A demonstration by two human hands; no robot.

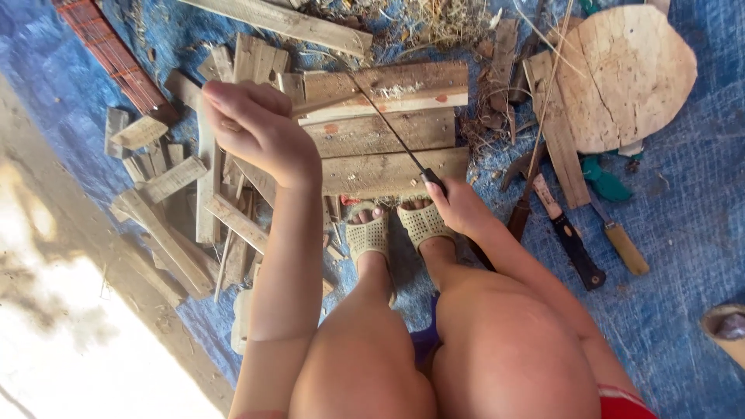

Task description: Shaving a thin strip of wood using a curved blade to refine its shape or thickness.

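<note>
- Right hand (458,206) wrapped tight around the knife (396,136) handle, blade slanting up across the planks (384,136).
- Left hand (252,124) fisted above the planks' left edge, gripping a thin strip (326,102).
- Sandalled feet (396,229) just below the planks.

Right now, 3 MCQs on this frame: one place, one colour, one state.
1. Where does the round wooden slab lie?
A. upper right
B. lower left
C. between the feet

2. What colour is the ground sheet?
A. green
B. blue
C. white

3. What is the right hand doing?
A. lying open on a knee
B. gripping the dark handle of a thin blade
C. holding a cup

Answers:
1 A, it sits at the upper right, beside the planks.
2 B, blue shows around the wood.
3 B, its fingers wrap the handle; the left hand is fisted on a wood strip.
</note>
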